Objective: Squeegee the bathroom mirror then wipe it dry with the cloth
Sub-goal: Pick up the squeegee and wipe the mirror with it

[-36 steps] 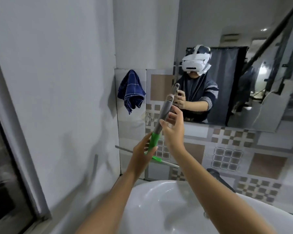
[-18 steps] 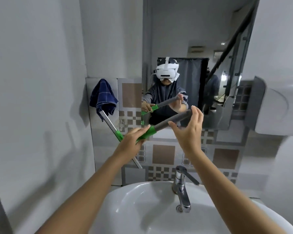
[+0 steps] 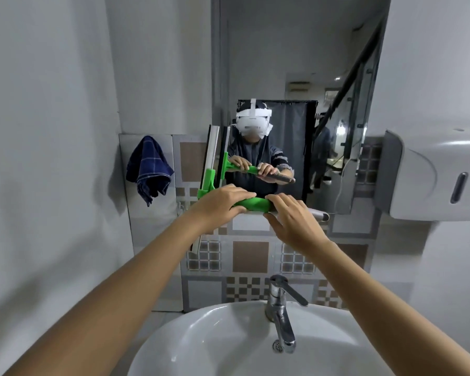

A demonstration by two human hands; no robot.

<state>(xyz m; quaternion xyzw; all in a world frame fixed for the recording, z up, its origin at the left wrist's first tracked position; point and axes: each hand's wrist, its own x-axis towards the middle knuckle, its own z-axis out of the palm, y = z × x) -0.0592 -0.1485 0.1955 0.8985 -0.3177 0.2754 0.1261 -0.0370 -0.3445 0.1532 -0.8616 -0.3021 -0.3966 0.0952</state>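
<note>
The squeegee (image 3: 255,204) has a green neck and a grey handle that lies level in front of me. Its long blade (image 3: 210,154) stands upright at the mirror's (image 3: 296,63) left edge. My left hand (image 3: 223,200) grips the green neck near the blade. My right hand (image 3: 288,217) holds the handle just to the right, and the grey handle end sticks out beyond it. A dark blue checked cloth (image 3: 149,169) hangs on the wall left of the mirror, apart from both hands.
A white basin (image 3: 201,343) with a chrome tap (image 3: 281,308) lies directly below my arms. A grey wall dispenser (image 3: 429,177) juts out at the right beside the mirror. Patterned tiles (image 3: 250,256) cover the wall under the mirror. A plain wall runs along the left.
The squeegee has swung from a slanted hold to a level handle with its blade upright against the mirror's left edge. Both hands have closed on it, and my view has turned right and risen.
</note>
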